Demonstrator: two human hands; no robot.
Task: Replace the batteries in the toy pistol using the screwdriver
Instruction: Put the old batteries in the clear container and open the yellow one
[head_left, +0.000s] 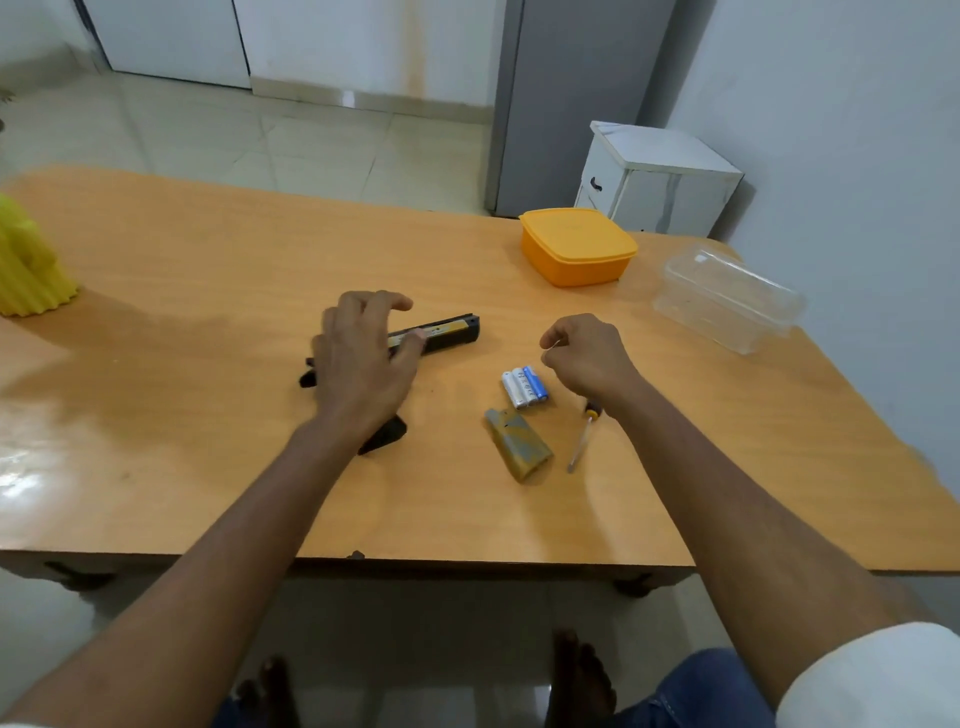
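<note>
The black toy pistol (447, 332) with a yellow label lies on its side on the wooden table (208, 270). Its grip (384, 436) points toward me. My left hand (363, 358) hovers over the pistol's middle, fingers spread, thumb close to the barrel, and hides the body. My right hand (587, 358) is curled to the right of the pistol, thumb and forefinger pinched on a tiny metal piece (555, 344). Three AAA batteries (524, 387) lie side by side below that hand. The olive battery cover (519, 447) lies nearer me. The screwdriver (584, 439) rests beside it, tip toward me.
An orange lidded box (576, 247) and a clear plastic container (727, 299) stand at the back right of the table. A yellow ribbed object (28, 265) is at the left edge. Beyond the table are a white cabinet (660, 182) and a tiled floor.
</note>
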